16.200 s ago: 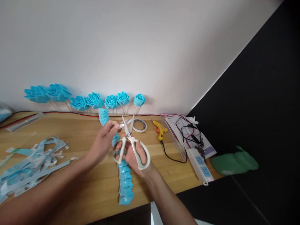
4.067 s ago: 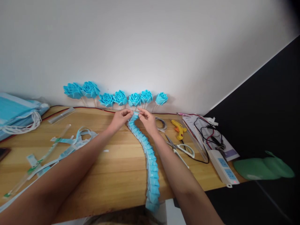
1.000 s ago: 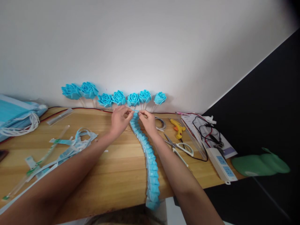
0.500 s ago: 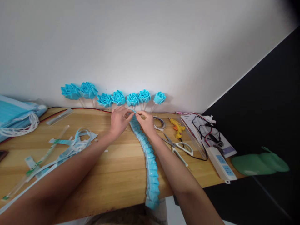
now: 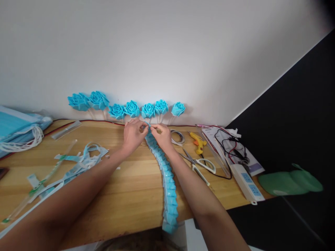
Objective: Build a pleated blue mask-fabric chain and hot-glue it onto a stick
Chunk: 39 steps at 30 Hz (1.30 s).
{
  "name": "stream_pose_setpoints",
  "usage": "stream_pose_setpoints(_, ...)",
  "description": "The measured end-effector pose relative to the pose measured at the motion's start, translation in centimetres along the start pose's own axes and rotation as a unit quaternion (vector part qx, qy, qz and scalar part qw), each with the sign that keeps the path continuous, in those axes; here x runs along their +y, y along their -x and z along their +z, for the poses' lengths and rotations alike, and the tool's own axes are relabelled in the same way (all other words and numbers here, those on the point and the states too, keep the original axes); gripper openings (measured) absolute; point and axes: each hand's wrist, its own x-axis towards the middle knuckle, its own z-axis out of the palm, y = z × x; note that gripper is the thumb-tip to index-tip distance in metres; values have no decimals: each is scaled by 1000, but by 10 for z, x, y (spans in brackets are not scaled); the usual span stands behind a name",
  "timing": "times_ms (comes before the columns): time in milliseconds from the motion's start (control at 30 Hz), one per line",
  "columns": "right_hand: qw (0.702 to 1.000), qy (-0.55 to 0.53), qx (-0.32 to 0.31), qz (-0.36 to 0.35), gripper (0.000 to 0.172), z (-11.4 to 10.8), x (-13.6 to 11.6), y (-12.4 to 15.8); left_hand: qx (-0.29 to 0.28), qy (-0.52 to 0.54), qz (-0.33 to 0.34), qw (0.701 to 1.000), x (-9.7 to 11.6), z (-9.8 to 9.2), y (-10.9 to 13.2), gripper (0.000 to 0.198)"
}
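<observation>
A long blue folded strip (image 5: 167,174), pleated into pointed petals, runs down the table and hangs over its front edge. Its far end is pinched between the fingertips of my left hand (image 5: 134,135) and my right hand (image 5: 162,136), which nearly meet. Both hands are closed, and the fingers partly hide the tip of the strip. Just behind them, several blue flowers (image 5: 148,111) on thin sticks lean against the wall.
Scissors (image 5: 193,161), a tape roll (image 5: 178,137) and a yellow glue gun (image 5: 199,142) lie right of my right arm. Farther right are a power strip (image 5: 248,184) and green bottle (image 5: 289,182). Blue scraps (image 5: 90,157) and a stacked blue sheet pile (image 5: 18,122) lie left.
My right fingertips have shifted very slightly to the left at the strip's far end. Everything else stays in place.
</observation>
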Motion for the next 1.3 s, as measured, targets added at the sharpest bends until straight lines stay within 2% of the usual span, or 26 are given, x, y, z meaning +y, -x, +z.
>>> stream_pose_setpoints(167, 1000, -20, 1, 15, 16, 1, 1, 0, -4, 39, -18, 999, 1, 0, -1, 13)
stream_pose_setpoints(400, 987, -115, 0, 111, 23, 1, 6, 0, 9, 115, -43, 992, 1, -3, -1, 20)
stream_pose_setpoints(500, 979, -159, 1, 131, 24, 1, 8, -1, 22, 162, -74, 984, -4, -2, -2, 22)
stream_pose_setpoints(633, 976, -174, -2, 130, 23, 0, 6, -1, -38, 252, -123, 959, -10, 4, -5, 30)
stream_pose_setpoints(733, 977, -170, -23, 129, 25, -3, 3, 0, -64, 274, -133, 950, -12, 8, -5, 28)
stream_pose_setpoints(833, 983, -140, -42, 111, 25, -5, -1, -1, -66, 284, -136, 947, -10, 9, -5, 26)
stream_pose_setpoints(1033, 994, -62, -42, 81, 19, -7, -5, -3, -66, 292, -141, 944, -7, 7, -5, 20)
stream_pose_setpoints(1300, 990, -93, -66, 86, 21, -8, 4, -3, -74, 335, -177, 922, -8, 7, -5, 20)
